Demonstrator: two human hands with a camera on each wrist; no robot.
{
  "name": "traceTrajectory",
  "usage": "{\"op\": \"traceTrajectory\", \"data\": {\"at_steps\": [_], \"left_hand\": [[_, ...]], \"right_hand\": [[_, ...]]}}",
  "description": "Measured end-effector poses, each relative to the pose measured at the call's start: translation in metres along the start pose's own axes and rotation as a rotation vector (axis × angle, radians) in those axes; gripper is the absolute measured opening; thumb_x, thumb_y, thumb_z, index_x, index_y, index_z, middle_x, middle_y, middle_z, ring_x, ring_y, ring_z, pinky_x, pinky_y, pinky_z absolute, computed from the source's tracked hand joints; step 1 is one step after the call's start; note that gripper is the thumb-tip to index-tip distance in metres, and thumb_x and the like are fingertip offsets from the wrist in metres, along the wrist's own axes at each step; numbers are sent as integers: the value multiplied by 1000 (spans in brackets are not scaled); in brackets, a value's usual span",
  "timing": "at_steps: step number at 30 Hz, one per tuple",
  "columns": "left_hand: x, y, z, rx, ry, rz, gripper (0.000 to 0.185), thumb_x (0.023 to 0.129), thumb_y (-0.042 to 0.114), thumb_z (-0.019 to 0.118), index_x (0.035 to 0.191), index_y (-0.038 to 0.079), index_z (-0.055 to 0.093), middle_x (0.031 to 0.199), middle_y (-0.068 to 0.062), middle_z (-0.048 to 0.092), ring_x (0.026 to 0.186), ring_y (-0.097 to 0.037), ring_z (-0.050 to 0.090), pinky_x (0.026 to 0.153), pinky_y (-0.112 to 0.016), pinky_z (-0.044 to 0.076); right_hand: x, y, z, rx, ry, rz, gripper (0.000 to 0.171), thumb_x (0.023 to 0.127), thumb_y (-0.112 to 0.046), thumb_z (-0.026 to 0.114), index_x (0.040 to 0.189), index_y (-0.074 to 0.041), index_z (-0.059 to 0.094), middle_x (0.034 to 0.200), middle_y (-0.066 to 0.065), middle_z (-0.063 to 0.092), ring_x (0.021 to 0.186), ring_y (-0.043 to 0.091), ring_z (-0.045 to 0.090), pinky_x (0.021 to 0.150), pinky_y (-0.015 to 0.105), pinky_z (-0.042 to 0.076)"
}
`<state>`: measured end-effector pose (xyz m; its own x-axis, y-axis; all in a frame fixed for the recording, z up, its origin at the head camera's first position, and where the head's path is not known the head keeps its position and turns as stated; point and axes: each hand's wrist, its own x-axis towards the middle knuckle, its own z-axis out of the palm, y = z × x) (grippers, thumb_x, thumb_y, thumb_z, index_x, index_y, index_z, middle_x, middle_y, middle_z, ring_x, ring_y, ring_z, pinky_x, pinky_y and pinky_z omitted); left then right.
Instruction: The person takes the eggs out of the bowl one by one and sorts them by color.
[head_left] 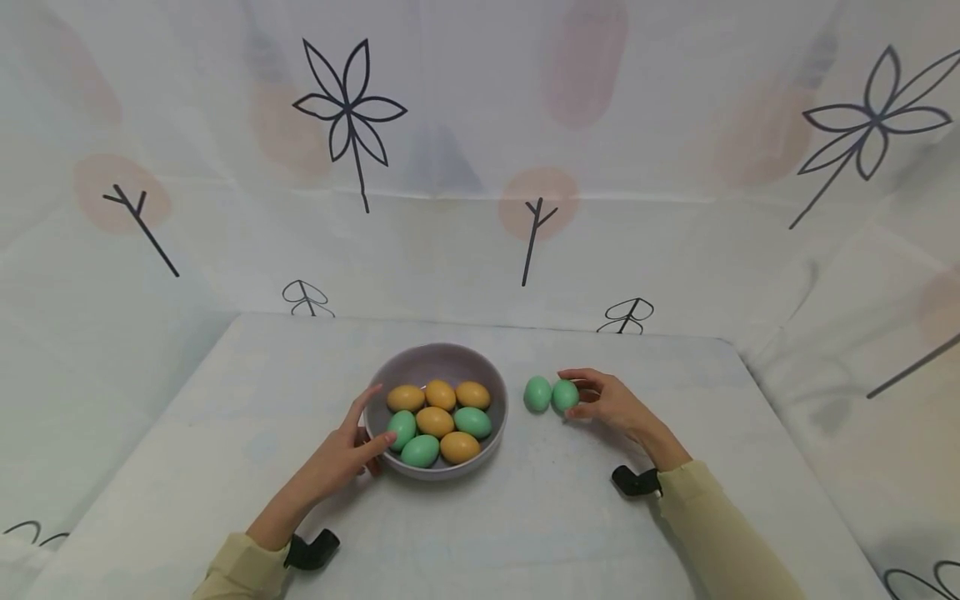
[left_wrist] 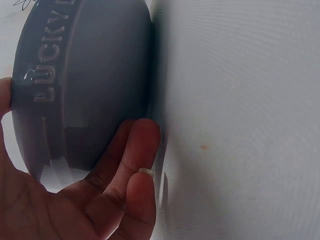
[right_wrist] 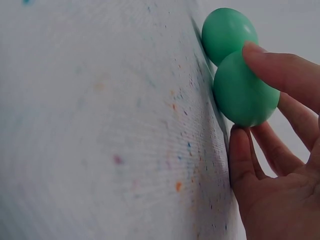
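Reading the raised lettering on the outer wall of the grey bowl [left_wrist: 85, 85], the left wrist view shows "LUCK" and part of a further letter, with the rest running out of frame; no other writing is legible in any view.

The bowl stands on the white desk [head_left: 525, 517], near its middle. Inside lie eight eggs: five orange eggs [head_left: 436, 420] and three green eggs [head_left: 420, 451], packed touching one another.

Left hand [head_left: 352, 450]: pressed against the near left side of the bowl, thumb up at the rim, fingers curved round the outer wall with the fingertips [left_wrist: 142, 145] down at the desk surface. It grips the bowl and touches no egg.

Right hand [head_left: 611, 404]: resting on the desk to the right of the bowl, well apart from the left hand. Its thumb and fingers pinch a green egg [head_left: 565, 395], which sits on the desk. The right wrist view shows a finger on top of this egg and the thumb beneath it.

A second green egg [head_left: 537, 393] lies on the desk touching the held one, on its bowl side, just beside the bowl's right rim and free of either hand.

A patterned white cloth [head_left: 480, 167] with drawn leaves and twigs hangs behind the desk.
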<state>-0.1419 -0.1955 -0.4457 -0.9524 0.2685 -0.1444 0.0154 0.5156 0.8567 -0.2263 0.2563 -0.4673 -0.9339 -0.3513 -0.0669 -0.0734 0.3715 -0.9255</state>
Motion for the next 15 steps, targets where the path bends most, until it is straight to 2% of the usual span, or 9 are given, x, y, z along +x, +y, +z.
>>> {"op": "traceTrajectory", "data": {"at_steps": [9, 15], "left_hand": [[1, -1, 0, 4, 0, 1, 77, 99, 42, 60, 158, 32, 12, 76, -9, 63, 70, -23, 61, 68, -34, 46], [0, 1, 1, 5, 6, -14, 78, 98, 43, 60, 158, 32, 12, 76, -8, 63, 70, -22, 61, 68, -34, 46]], "right_hand": [[-3, -6, -6, -9, -7, -11, 67, 83, -6, 79, 143, -1, 50, 146, 20, 48, 129, 41, 49, 104, 48, 41], [0, -18, -10, -54, 42, -66, 59, 88, -8, 75, 142, -1, 52, 144, 20, 50, 131, 39, 47, 104, 45, 41]]}}
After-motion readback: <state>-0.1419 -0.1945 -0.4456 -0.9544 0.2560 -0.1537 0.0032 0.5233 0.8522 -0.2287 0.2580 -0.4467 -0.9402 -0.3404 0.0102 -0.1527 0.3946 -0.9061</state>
